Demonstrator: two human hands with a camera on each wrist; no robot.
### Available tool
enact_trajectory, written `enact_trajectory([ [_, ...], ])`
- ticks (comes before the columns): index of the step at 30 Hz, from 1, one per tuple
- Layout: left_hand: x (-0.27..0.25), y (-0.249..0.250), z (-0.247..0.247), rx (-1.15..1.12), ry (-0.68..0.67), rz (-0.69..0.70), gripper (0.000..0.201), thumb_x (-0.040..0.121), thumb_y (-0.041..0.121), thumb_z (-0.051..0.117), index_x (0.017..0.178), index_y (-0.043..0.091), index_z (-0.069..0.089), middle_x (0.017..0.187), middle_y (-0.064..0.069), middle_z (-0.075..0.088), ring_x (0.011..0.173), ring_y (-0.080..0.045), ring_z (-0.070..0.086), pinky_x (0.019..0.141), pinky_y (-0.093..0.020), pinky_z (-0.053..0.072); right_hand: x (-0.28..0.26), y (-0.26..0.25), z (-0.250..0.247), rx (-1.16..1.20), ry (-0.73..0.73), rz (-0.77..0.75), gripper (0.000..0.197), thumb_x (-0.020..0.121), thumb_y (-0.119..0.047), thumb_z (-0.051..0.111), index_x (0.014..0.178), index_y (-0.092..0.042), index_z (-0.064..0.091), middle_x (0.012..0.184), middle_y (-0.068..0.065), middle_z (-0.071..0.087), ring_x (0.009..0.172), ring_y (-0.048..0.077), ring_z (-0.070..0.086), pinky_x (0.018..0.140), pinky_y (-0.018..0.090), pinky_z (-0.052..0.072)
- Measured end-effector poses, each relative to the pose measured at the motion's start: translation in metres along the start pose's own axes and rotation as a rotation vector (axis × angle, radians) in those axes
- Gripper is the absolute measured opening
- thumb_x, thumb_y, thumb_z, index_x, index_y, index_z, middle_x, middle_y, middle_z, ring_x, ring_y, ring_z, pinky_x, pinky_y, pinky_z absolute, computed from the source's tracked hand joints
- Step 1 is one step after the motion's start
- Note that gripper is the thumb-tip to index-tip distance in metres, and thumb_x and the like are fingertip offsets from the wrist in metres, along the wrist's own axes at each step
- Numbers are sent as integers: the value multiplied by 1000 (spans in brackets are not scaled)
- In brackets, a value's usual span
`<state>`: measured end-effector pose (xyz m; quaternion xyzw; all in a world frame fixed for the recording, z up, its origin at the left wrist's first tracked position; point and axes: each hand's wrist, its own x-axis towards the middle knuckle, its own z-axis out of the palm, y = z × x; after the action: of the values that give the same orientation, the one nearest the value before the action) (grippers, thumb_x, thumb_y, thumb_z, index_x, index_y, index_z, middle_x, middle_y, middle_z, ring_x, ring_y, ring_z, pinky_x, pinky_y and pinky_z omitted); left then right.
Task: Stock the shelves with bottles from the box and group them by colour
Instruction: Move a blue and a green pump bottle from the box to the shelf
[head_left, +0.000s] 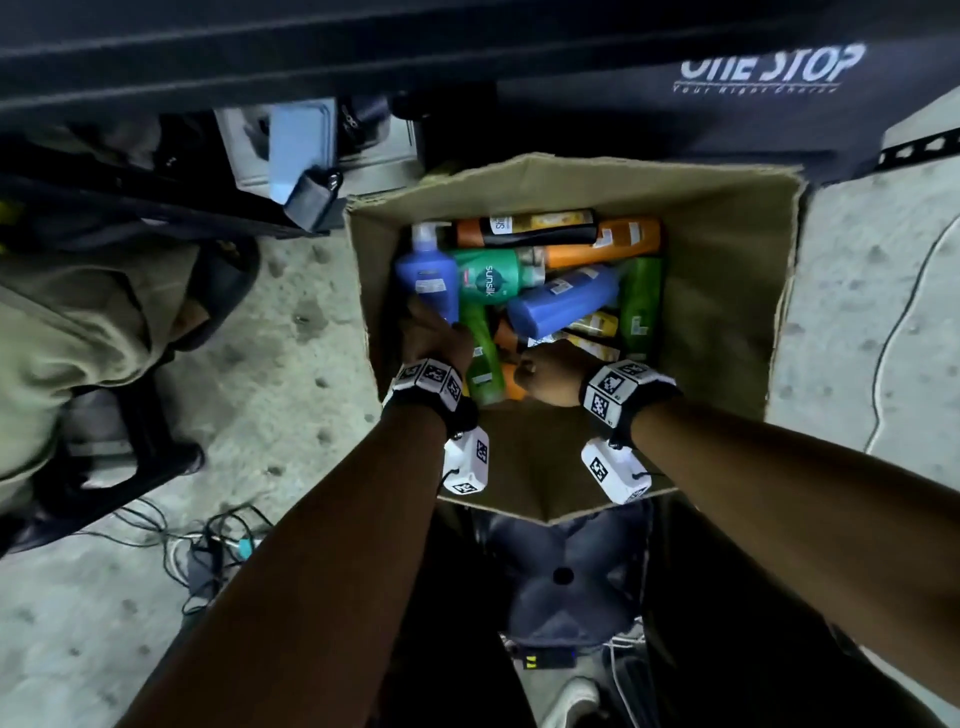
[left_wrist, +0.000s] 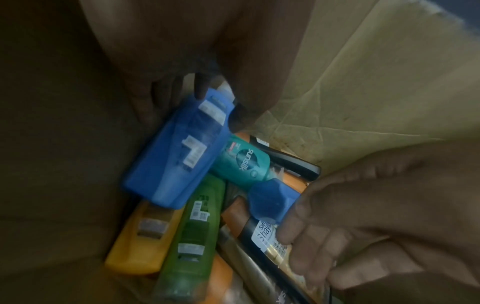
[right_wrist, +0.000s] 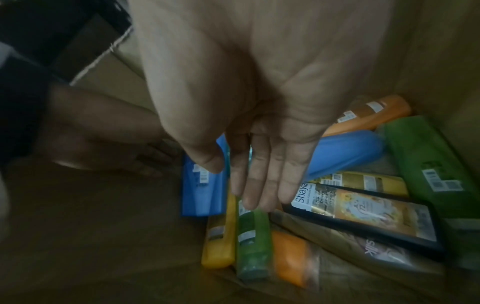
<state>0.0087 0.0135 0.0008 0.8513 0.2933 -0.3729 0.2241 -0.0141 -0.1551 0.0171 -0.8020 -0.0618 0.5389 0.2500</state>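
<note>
An open cardboard box (head_left: 727, 270) holds several blue, green, orange, yellow and black bottles lying in a heap. My left hand (head_left: 434, 332) (left_wrist: 196, 114) reaches into the box's left side and grips a blue pump bottle (head_left: 428, 275) (left_wrist: 176, 160), fingers on one side and thumb on the other. My right hand (head_left: 540, 369) (right_wrist: 249, 185) hovers inside the box with straight fingers pointing down over a green bottle (right_wrist: 253, 242) (head_left: 480, 353), holding nothing. A black "Shayla" bottle (right_wrist: 363, 216) and a second blue bottle (head_left: 563, 301) lie just to its right.
The box stands on a concrete floor (head_left: 291, 374). A person in beige clothing (head_left: 78, 312) is at the left. Cables (head_left: 208, 540) lie on the floor at the lower left. A dark "ONE STOP" panel (head_left: 769, 67) runs behind the box.
</note>
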Motion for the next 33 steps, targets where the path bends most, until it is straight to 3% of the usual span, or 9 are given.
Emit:
enact_trajectory([
  [4, 22, -7, 20, -49, 59, -19, 99, 88, 26, 66, 160, 13, -1, 158, -19, 29, 141, -38, 38, 116, -46, 33, 21, 17, 15, 5, -19, 76, 14, 103, -26, 50, 95, -17, 58, 74, -1, 51, 65, 12, 50, 57, 20, 31],
  [8, 37, -11, 38, -20, 158, -23, 89, 96, 29, 59, 160, 7, 1, 161, -23, 26, 146, -38, 32, 119, -43, 25, 33, 25, 17, 49, 7, 58, 38, 98, -21, 60, 133, -4, 58, 119, 21, 63, 113, 34, 61, 82, 23, 32],
  [10, 51, -15, 41, -27, 155, -6, 92, 94, 31, 63, 160, 5, 5, 163, -22, 21, 149, -36, 26, 120, -40, 17, 42, 27, 17, 48, 31, 60, 13, 102, -22, 53, 104, -15, 64, 88, 13, 61, 89, 34, 63, 68, 23, 34],
  [12, 67, -22, 42, -52, 114, 14, 99, 88, 37, 70, 160, 6, 9, 163, -20, 22, 149, -33, 26, 120, -38, 19, 53, 29, 17, 50, 59, 86, 25, 105, -25, 44, 81, -22, 50, 70, 5, 52, 66, 27, 56, 53, 27, 32],
  [17, 79, -29, 41, -220, 46, 68, 71, 75, 33, 86, 136, 12, 55, 132, -13, 61, 120, -29, 60, 97, -33, 45, 67, 28, 12, 33, 76, 132, 18, 105, -27, 42, 93, -17, 50, 80, 5, 57, 61, 12, 51, 51, 26, 33],
  [22, 48, -15, 38, -457, 100, 57, 81, 69, 14, 90, 139, 6, 49, 133, -13, 62, 118, -24, 61, 100, -34, 48, 80, 15, 2, 100, 178, 179, 28, 102, -33, 48, 106, -12, 66, 110, 16, 69, 100, 34, 66, 79, 38, 53],
  [26, 24, -19, 42, -659, 159, 53, 76, 72, 3, 85, 139, 8, 47, 117, -5, 66, 95, -15, 63, 71, -10, 48, 94, -1, -7, 231, 391, 292, 42, 101, -27, 51, 131, 2, 52, 133, 23, 55, 121, 39, 54, 90, 37, 43],
  [29, 19, -26, 39, -689, 168, 50, 75, 76, 3, 83, 141, 9, 46, 115, -2, 65, 95, -14, 63, 74, -14, 48, 103, -9, -8, 217, 476, 416, 65, 98, -39, 54, 147, -1, 33, 148, 23, 34, 136, 43, 35, 103, 48, 40],
  [33, 23, -31, 33, -650, 237, 79, 69, 76, 5, 84, 137, 4, 51, 113, -1, 62, 88, 2, 57, 66, 3, 39, 123, 7, -15, 89, 430, 500, 83, 89, -57, 61, 151, -11, 29, 147, 19, 33, 138, 42, 27, 110, 52, 30],
])
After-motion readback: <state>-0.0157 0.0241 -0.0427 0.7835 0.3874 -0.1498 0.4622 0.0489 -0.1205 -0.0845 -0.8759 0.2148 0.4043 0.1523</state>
